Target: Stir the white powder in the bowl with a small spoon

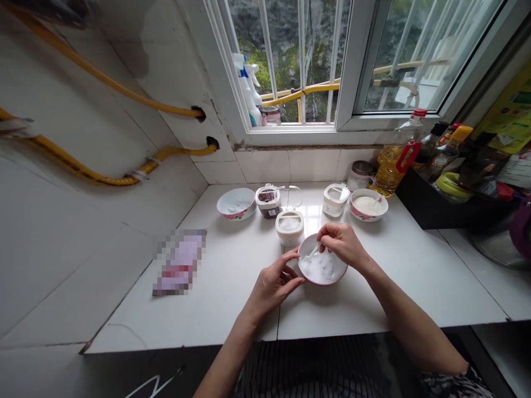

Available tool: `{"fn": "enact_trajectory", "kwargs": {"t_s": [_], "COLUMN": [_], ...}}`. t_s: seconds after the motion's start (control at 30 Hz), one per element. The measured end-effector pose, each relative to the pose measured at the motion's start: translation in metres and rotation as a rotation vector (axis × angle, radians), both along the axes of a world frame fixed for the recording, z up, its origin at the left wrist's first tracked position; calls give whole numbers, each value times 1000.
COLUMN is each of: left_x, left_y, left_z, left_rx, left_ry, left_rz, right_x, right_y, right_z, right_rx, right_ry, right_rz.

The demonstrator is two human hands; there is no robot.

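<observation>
A small bowl [343, 272] with a pinkish rim stands on the counter, holding white powdery stuff. My left hand [271, 284] grips the bowl's left side between thumb and fingers. In my right hand [342, 243], above the far rim, the fingers pinch a small white spoon [313, 252] whose tip dips into the bowl. Just behind is a white-rimmed jar [290, 228] with white contents. A jar of dark reddish bits [268, 202] has its clear lid flipped up. To the right are another white jar [335, 200] and a flowered bowl of pale grains [369, 205].
A wide flowered bowl [236, 203] sits at the back left, near a blurred purple packet [181, 262]. On the right are an oil bottle [392, 160], a lidded glass jar [360, 176] and a black rack [431, 202] of bottles. The tiled counter [215, 309] ends close to my body.
</observation>
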State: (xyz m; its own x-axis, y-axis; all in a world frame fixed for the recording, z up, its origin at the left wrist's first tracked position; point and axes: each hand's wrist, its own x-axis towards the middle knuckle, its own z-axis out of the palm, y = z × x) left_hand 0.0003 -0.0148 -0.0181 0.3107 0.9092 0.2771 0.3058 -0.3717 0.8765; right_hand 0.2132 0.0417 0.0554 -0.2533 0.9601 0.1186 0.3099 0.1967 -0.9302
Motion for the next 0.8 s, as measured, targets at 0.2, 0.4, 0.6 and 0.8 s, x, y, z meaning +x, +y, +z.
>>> {"fn": "enact_trajectory", "kwargs": {"t_s": [0.2, 0.4, 0.6, 0.8], "left_x": [0, 0, 1, 2], "left_y": [0, 0, 0, 1], "left_z": [0, 0, -1, -2], "left_rx": [23, 19, -4, 21], "left_ry": [3, 4, -8, -16], "left_rz": [-2, -15, -17, -21], "right_x": [8, 12, 15, -2], "right_y": [9, 15, 22, 17], "right_z": [1, 1, 0, -5], "right_rx": [-112, -187, -160, 230], "right_ry": [173, 262, 356, 284], "right_rz": [-36, -72, -143, -236]}}
